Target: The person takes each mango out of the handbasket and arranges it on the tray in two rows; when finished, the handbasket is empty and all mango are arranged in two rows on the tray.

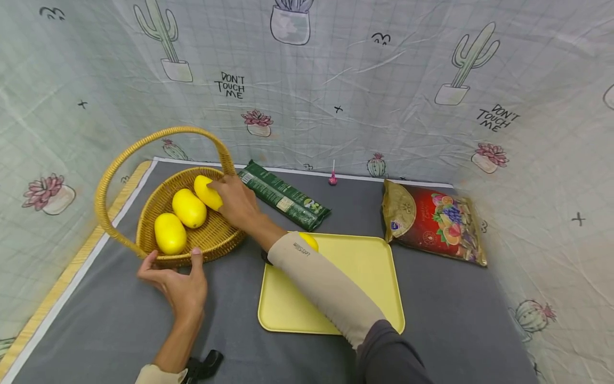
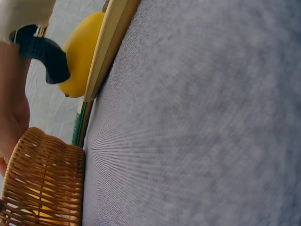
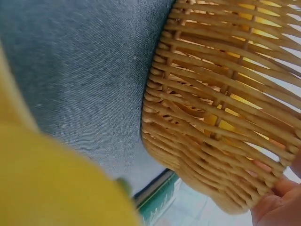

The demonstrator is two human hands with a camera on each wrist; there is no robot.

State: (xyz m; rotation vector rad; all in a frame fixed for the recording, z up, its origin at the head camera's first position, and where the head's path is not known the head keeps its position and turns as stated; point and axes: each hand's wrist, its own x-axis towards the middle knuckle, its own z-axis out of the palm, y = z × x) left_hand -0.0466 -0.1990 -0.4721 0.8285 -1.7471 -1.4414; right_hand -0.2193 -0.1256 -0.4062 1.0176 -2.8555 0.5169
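Observation:
A round wicker basket (image 1: 225, 246) with a tall arched handle stands at the left, holding yellow lemons. Two of them, a lemon (image 1: 170, 233) and another lemon (image 1: 189, 208), lie side by side inside. My right hand (image 1: 237, 202) reaches over the basket's right rim and grips a third lemon (image 1: 207, 193) beside them. At the front, my left hand (image 1: 184, 288) holds the basket's rim, thumb and fingers spread along it. Another lemon (image 2: 83, 54) sits on the yellow tray (image 1: 355, 288), mostly hidden by my right forearm in the head view.
Behind the tray lies a green packet (image 1: 285, 196). A small pink lollipop (image 1: 333, 176) is near the back edge. At the right rests a red and gold candy bag (image 1: 434, 221). A printed curtain (image 1: 307, 80) hangs around the grey tabletop (image 1: 451, 314).

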